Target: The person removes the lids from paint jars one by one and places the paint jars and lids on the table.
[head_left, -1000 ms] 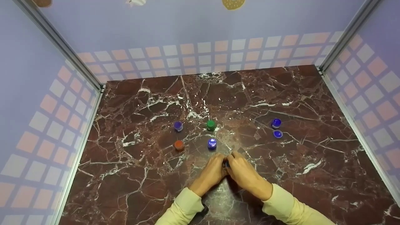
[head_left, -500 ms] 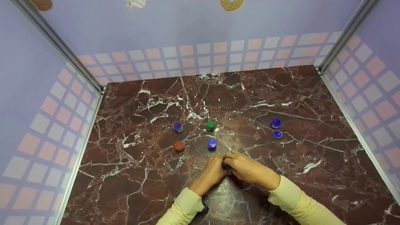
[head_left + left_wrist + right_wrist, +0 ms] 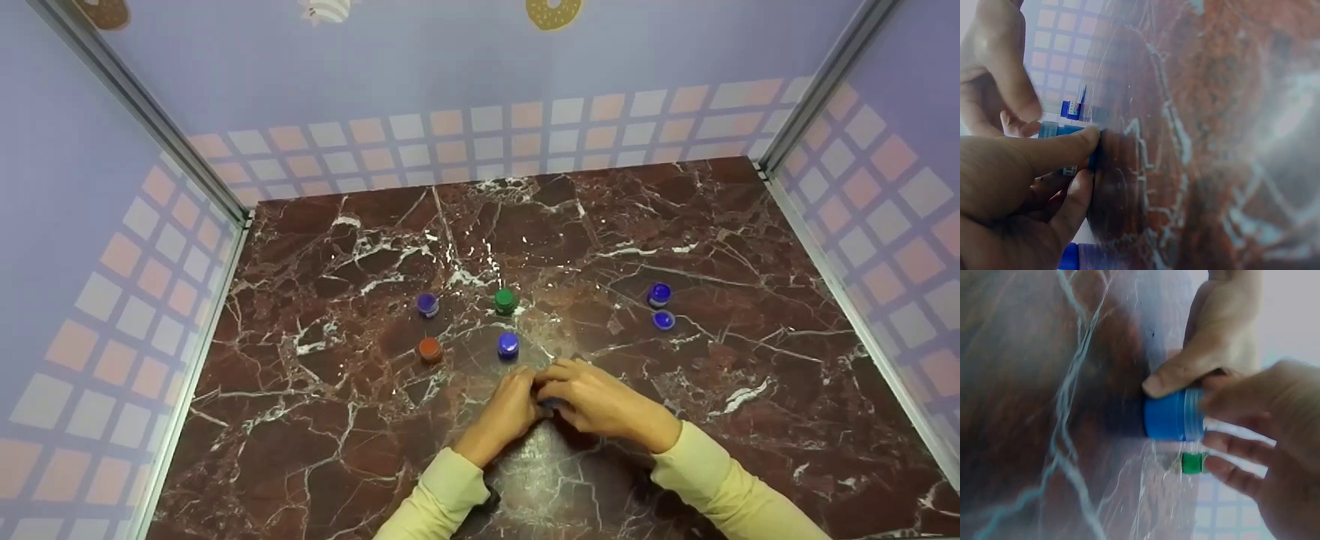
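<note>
A small blue paint jar (image 3: 1165, 417) stands at the table surface between both hands, with a pale ribbed band at its upper end. My left hand (image 3: 510, 409) grips its lower part, thumb on one side and fingers on the other. My right hand (image 3: 596, 397) is at the upper end, its thumb and fingertips curled about the ribbed band. Most of the jar is hidden by the fingers in the head view. Just beyond the hands sits a blue-lidded jar (image 3: 508, 345). Left of that is an orange-red-lidded jar (image 3: 430, 350).
Farther back are a purple-lidded jar (image 3: 427, 304) and a green-lidded jar (image 3: 504, 301). To the right stands another blue jar (image 3: 659, 294) with a loose blue lid (image 3: 663, 320) in front. Patterned panels (image 3: 480, 142) enclose the marbled table (image 3: 337, 450) at the back and sides.
My right hand has rotated and shifted slightly right, its wrist and sleeve swinging outward. My left hand stays in place on the paint jar.
</note>
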`<action>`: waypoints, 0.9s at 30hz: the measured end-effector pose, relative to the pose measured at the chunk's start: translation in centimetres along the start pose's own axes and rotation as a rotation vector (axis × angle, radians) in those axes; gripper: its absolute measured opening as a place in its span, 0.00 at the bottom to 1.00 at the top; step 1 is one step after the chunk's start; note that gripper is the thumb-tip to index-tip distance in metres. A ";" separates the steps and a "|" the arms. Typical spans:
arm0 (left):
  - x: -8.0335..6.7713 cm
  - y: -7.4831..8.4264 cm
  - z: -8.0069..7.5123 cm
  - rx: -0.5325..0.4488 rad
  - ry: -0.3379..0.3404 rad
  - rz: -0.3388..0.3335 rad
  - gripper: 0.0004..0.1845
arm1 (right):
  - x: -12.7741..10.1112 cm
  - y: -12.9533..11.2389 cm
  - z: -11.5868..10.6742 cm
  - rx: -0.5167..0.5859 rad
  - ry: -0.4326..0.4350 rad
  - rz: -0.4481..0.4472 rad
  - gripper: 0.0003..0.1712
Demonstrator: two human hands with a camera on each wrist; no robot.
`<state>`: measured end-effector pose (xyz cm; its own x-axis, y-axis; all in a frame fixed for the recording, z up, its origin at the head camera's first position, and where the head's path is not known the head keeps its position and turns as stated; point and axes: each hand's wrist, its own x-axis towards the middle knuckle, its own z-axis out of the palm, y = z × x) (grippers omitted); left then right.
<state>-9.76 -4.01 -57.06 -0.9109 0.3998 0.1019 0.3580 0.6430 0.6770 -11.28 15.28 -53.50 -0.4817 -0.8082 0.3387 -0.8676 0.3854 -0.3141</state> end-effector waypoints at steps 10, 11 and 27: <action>0.0 -0.4 0.1 -0.030 0.032 0.039 0.19 | 0.2 -0.9 -0.1 0.130 0.340 0.497 0.05; 0.0 -0.4 0.1 -0.027 0.032 0.039 0.19 | 0.3 -1.1 -0.1 0.137 0.362 0.548 0.05; 0.1 -0.2 0.0 -0.025 0.029 0.035 0.13 | 1.8 -4.9 1.6 -0.222 0.202 0.667 0.17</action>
<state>-9.87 -4.09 -57.21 -0.9036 0.4026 0.1464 0.3847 0.6122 0.6908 -7.68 11.20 -52.72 -0.9111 -0.2808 0.3017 -0.3763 0.8655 -0.3307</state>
